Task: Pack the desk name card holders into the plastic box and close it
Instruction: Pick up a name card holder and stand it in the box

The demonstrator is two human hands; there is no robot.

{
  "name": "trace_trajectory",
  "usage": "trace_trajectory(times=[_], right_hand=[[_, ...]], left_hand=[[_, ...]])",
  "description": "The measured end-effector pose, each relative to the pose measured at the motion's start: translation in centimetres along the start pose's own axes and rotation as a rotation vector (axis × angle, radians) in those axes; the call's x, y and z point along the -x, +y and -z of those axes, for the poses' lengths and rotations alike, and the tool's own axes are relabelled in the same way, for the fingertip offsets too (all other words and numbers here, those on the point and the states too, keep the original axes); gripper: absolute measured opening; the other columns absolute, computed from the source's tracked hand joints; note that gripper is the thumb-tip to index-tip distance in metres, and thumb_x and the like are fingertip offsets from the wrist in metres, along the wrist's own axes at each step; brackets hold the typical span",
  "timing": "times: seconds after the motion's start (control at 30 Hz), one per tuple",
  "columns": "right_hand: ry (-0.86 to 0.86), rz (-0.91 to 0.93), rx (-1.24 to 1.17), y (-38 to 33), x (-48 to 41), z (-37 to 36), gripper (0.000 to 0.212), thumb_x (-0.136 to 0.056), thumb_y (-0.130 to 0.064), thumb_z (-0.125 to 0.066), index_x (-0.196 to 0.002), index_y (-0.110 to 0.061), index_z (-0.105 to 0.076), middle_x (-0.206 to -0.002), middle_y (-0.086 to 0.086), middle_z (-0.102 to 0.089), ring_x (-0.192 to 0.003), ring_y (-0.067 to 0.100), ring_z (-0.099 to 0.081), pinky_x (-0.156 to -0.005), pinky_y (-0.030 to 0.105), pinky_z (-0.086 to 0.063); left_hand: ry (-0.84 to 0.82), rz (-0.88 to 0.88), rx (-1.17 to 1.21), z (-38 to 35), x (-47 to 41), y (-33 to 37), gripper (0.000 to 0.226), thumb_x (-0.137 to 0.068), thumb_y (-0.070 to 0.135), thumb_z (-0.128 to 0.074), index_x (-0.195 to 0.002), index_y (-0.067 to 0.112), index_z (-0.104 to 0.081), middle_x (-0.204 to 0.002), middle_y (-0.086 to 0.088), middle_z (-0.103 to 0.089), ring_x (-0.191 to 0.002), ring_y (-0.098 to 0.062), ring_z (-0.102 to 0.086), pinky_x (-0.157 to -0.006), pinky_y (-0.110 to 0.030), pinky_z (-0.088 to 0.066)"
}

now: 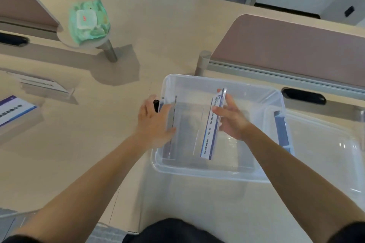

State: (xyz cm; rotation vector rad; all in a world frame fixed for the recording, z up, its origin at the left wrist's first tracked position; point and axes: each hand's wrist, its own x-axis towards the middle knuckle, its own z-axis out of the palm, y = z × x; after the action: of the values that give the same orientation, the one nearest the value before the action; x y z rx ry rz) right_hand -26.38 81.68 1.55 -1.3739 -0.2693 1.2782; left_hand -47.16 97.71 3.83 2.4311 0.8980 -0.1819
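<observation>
A clear plastic box (197, 171) stands on the desk in front of me. My right hand (231, 120) grips a name card holder (212, 134) with a blue-and-white insert, held on edge inside the box. My left hand (154, 120) rests on the box's left wall, fingers against a second clear holder (172, 124) standing along that wall. A blue-edged holder (281, 132) leans at the box's right side. Two more name card holders lie on the desk at the left, one (14, 110) near the edge and one (39, 83) further back. The clear lid (325, 154) lies to the right of the box.
A green pack of wet wipes (88, 19) sits on a small round shelf with a metal post (109, 49). Pink desk dividers stand at the far left (23, 4) and right (286, 49). A black cable slot (304, 95) lies behind the box.
</observation>
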Motion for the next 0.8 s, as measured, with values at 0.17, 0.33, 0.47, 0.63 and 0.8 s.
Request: trace_trajectory(times=[0.17,0.33,0.47,0.63,0.8], right_hand=[[0.093,-0.113,0.083,2.2,-2.9,-0.7,0.106,-0.053,-0.039,-0.095,-0.14,-0.051,-0.036,-0.156,0.009,-0.023,-0.14,0.037,-0.032,-0.089,0.066,-0.045],[0.134,-0.167,0.119,3.3,-3.9,-1.3,0.097,-0.05,-0.039,-0.091,-0.129,-0.056,-0.038,-0.153,0.009,-0.022,-0.141,0.033,-0.029,-0.091,0.059,-0.045],[0.101,-0.201,0.118,3.4,-4.5,-0.9,0.098,-0.052,-0.042,-0.091,-0.133,-0.052,-0.037,-0.153,0.011,-0.022,-0.146,0.032,-0.023,-0.1,0.061,-0.041],[0.039,-0.18,0.438,3.1,-3.6,0.4,0.113,-0.057,-0.053,-0.091,-0.149,-0.046,-0.024,-0.156,0.01,-0.032,-0.146,0.027,-0.029,-0.109,0.052,-0.039],[-0.128,-0.194,0.566,3.9,-2.0,2.0,0.121,-0.061,-0.04,-0.092,-0.136,-0.076,-0.005,-0.163,0.007,-0.02,-0.123,0.016,-0.059,-0.101,0.047,-0.051]], left_hand=[[0.032,-0.003,0.238,-0.4,0.1,-0.9,0.061,-0.086,0.022,-0.055,-0.14,0.04,-0.034,-0.149,0.002,-0.023,-0.138,-0.025,-0.015,-0.112,-0.042,-0.031],[0.015,0.016,0.277,-0.4,-0.1,-1.3,0.067,-0.086,0.019,-0.053,-0.145,0.041,-0.03,-0.147,0.004,-0.037,-0.137,-0.019,-0.019,-0.109,-0.035,-0.027],[0.027,0.013,0.285,-0.7,-0.3,-1.5,0.067,-0.086,0.019,-0.053,-0.145,0.043,-0.031,-0.147,0.005,-0.038,-0.136,-0.021,-0.023,-0.109,-0.035,-0.027],[0.025,0.009,0.288,-0.8,-0.4,-1.6,0.066,-0.087,0.019,-0.053,-0.143,0.047,-0.031,-0.148,0.007,-0.036,-0.134,-0.021,-0.027,-0.107,-0.038,-0.031],[0.035,-0.004,0.299,-1.0,-0.4,-1.8,0.065,-0.086,0.021,-0.053,-0.14,0.05,-0.032,-0.148,0.008,-0.036,-0.132,-0.02,-0.032,-0.106,-0.039,-0.035]])
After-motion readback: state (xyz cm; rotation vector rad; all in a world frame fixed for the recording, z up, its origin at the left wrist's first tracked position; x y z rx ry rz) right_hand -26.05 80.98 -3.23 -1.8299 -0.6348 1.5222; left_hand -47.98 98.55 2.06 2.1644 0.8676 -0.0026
